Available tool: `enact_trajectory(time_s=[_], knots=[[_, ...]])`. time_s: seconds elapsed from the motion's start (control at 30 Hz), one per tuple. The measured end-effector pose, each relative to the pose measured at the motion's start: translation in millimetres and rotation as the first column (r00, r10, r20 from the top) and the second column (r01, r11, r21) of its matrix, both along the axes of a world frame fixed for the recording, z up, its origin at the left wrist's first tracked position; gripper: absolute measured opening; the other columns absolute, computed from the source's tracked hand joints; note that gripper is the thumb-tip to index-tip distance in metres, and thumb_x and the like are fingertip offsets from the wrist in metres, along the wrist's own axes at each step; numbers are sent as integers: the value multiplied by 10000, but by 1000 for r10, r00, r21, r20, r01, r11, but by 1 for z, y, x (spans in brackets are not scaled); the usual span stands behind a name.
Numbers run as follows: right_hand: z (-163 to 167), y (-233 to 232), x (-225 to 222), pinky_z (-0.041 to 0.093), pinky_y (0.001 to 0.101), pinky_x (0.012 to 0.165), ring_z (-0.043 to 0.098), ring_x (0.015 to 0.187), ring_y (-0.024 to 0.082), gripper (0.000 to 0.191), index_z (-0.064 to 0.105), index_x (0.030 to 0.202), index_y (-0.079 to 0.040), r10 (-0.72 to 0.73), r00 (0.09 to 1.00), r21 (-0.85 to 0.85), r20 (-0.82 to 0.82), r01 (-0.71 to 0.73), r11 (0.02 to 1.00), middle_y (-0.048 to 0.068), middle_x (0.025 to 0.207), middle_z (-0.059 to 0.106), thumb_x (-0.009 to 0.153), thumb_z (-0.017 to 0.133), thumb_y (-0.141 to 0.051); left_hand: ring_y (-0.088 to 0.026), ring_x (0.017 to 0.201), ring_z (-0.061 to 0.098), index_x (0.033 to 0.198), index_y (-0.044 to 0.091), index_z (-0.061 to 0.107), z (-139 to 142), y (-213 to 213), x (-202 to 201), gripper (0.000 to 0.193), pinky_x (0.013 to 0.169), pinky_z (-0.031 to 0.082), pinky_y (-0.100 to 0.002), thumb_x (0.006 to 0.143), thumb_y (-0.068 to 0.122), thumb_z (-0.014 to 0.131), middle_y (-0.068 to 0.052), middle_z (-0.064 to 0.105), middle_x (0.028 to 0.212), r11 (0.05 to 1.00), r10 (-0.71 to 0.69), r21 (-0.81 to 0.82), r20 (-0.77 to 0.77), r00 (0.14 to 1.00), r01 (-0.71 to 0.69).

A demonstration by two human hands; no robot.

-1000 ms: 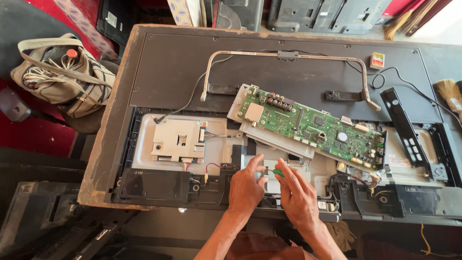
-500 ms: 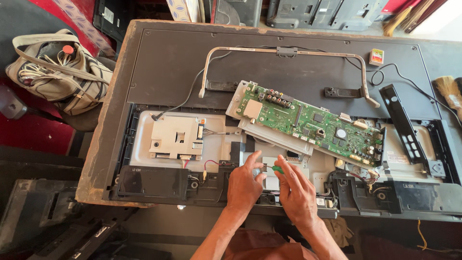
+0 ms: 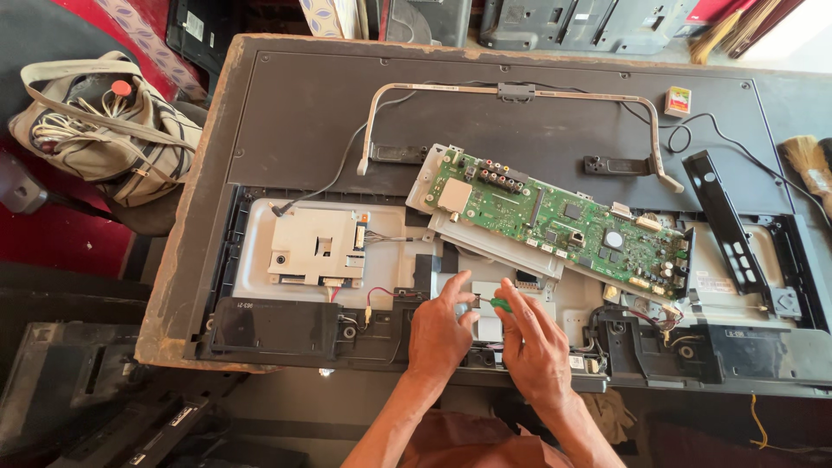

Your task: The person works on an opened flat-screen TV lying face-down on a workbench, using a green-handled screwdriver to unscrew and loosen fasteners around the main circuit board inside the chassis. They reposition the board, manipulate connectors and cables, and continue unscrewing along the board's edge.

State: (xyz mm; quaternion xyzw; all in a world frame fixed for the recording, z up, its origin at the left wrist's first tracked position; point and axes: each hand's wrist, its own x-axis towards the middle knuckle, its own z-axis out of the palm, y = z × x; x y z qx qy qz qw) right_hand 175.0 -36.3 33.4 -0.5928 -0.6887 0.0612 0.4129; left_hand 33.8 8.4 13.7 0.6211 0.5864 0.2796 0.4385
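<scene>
An opened flat television [image 3: 303, 113] lies face down on a table, its metal chassis [image 3: 260, 251] exposed. A green circuit board [image 3: 563, 221] rests tilted across the middle of it. My left hand [image 3: 440, 334] pinches a small dark part near the chassis's lower edge, fingertips together. My right hand [image 3: 533, 347] grips a green-handled tool [image 3: 500, 304], its tip pointing at that same part. Both hands meet over a pale patch of the chassis just below the board.
A silver shield plate [image 3: 314, 247] sits at the chassis's left. A bent metal stand frame [image 3: 511, 94] and a black bracket [image 3: 724, 227] lie on the back cover. A beige bag [image 3: 104, 130] with cables sits at left, a brush [image 3: 808, 165] at right.
Both hands stay at the same spot near the chassis's lower edge with only slight finger movement. The view has shifted a little.
</scene>
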Motion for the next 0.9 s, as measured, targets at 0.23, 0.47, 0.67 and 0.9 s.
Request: enact_trajectory(time_s=[0.23,0.47,0.67,0.9], knots=[[1,0,-1,583,390,740,734,939,299,491,593,1389,-67,4,1000,7,-12,-4,1000,111,1089,736,916,670,42,-335,886,738,1416,150,534,0,1,0,637,769,561,-424,820,82,752,-71,773,1124,1000,-7,20,-5,1000,7],[2,2,-1,579,398,744,732,942,307,485,593,1386,-67,11,1000,6,-15,-11,1000,117,1094,734,921,666,46,-353,927,725,1393,128,559,-2,1,1,633,763,556,-438,800,59,768,-95,786,1087,987,-6,160,9,1000,4],[2,0,-1,584,396,756,733,966,307,500,594,1388,-76,19,1000,-4,-21,-19,1000,115,1109,732,912,664,58,-336,885,739,1403,139,541,-3,1,0,625,775,560,-427,817,70,747,-83,771,1122,999,-8,37,3,1000,7],[1,2,0,576,397,749,730,958,307,513,593,1400,-85,18,1000,-3,-9,-18,1000,114,1116,738,912,668,54,-339,936,738,1407,116,537,-2,1,0,622,795,566,-422,821,61,735,-96,771,1115,997,-13,70,11,1000,12]])
